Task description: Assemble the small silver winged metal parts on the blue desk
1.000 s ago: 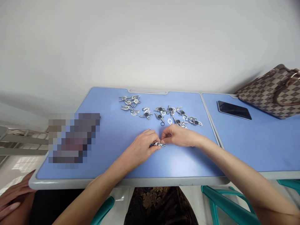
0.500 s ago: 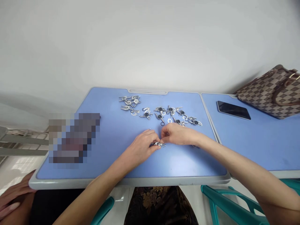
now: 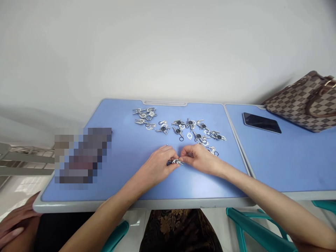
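Observation:
My left hand (image 3: 162, 160) pinches a small silvery metal part with thin prongs (image 3: 177, 161) between thumb and fingers, just above the table. Against the right end of that part are the fingertips of my right hand (image 3: 199, 158), closed in a pinch; what they grip is hidden. Beyond my hands lie several metal assemblies with round black centres, one of them a black-centred assembly (image 3: 198, 136). Flat silvery plates (image 3: 189, 135) and dark rings (image 3: 181, 139) are scattered among them. A cluster of pronged metal parts (image 3: 143, 114) sits farther back on the left.
The blue table (image 3: 126, 168) meets a second table (image 3: 301, 164) on the right, which bears a phone (image 3: 261, 123) and a checkered handbag (image 3: 301, 101). A blurred-out dark object (image 3: 86, 154) lies on the left. Another person's hand (image 3: 13, 224) rests at lower left.
My right hand has shifted slightly down and its wrist has turned, uncovering loose parts and a ring behind it. My left hand stays closed on the metal part.

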A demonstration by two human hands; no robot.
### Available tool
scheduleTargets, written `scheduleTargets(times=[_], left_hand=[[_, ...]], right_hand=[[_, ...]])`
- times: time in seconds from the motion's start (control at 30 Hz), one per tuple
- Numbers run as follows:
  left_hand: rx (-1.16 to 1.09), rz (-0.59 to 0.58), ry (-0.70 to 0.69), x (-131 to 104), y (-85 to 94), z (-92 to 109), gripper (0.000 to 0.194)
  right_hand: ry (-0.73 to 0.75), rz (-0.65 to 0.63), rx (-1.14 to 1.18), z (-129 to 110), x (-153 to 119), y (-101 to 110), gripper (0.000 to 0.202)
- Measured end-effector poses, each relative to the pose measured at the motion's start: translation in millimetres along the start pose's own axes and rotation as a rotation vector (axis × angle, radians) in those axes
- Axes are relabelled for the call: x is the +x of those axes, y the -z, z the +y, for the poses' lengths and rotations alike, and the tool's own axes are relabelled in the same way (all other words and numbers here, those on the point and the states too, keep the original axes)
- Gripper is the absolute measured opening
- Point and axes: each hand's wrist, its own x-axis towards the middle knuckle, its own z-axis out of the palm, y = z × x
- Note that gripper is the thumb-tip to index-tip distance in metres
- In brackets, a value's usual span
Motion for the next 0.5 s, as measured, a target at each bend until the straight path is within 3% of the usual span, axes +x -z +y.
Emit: scheduleTargets(times=[0.27,0.5], left_hand=[[0.039,0.040,-0.015,0.0,-2.9,1.7,0.008],[0.039,0.039,-0.008,-0.2,-2.7,3.4,0.009]], right_hand=[[0.075,0.072,-0.063,-1.3,-6.5,-6.1,0.007],[-0.013,0.082,0.169,7.9,-2.4,-6.7,0.016]])
